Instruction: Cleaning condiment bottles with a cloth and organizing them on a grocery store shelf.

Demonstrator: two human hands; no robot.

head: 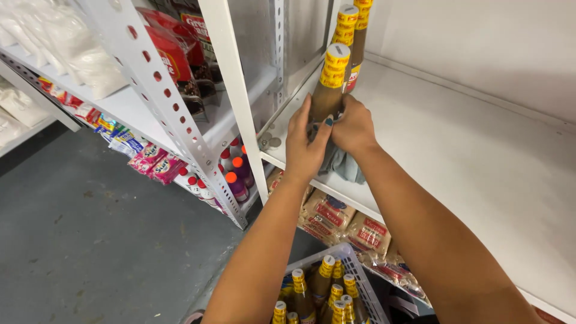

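**Bottle gripped in both hands on the white shelf**

The bottle (330,90) is tall and slim, with brown contents and a yellow shrink-wrapped cap. It stands at the left front corner of the white shelf (468,156), tilted a little to the left, just in front of two more bottles (351,30) of the same kind.

The left hand (305,147) comes up from below with its forearm raised steeply, and wraps the bottle's lower body, fingers pointing up, the thumb with a dark-painted nail pressed across the front. The right hand (354,129) closes on the bottle's base from the right side, knuckles up, pinching a grey-blue cloth (347,165) against the glass; the cloth hangs over the shelf edge.

Below, a white plastic basket (360,270) holds a cluster of matching bottles.
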